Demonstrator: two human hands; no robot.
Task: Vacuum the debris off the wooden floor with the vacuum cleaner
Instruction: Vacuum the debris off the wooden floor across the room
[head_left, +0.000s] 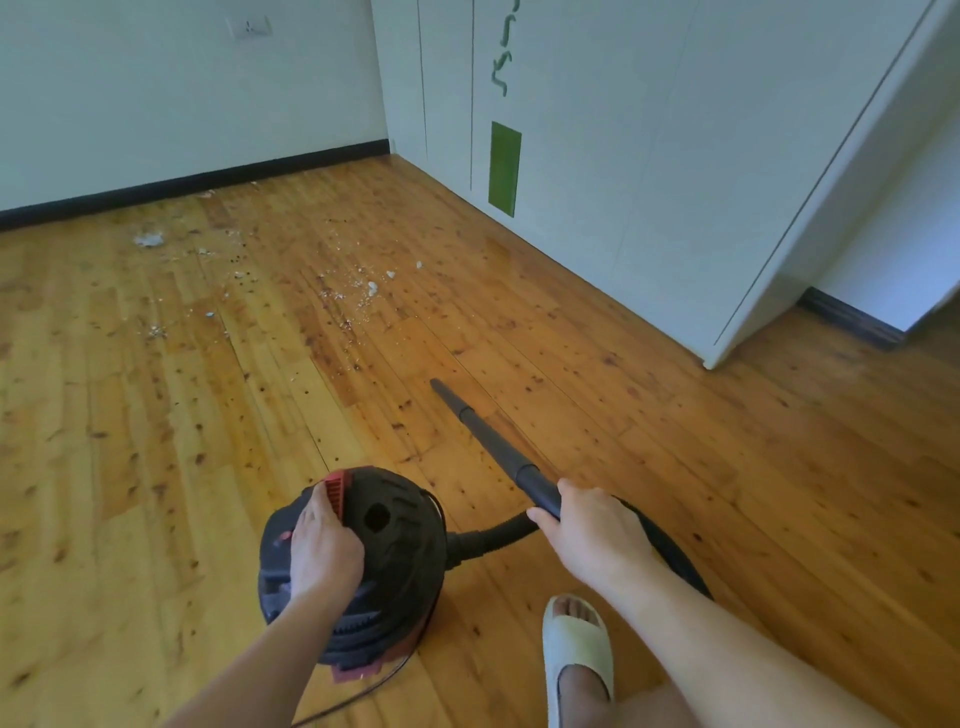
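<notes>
Vacuum cleaner: one, your left fingers curled on its top, right fingers clamped round its one wand; debris scattered beyond them.

Bright even daylight, soft shadows, wide-angle edge bending

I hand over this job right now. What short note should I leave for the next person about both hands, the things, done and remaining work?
Left hand grips the vacuum cleaner on top.
Right hand grips the wand, its tip short of the debris.
Debris lies ahead on the wooden floor, toward the wall.
Done: nothing visible.
Left: vacuum all debris.
</notes>
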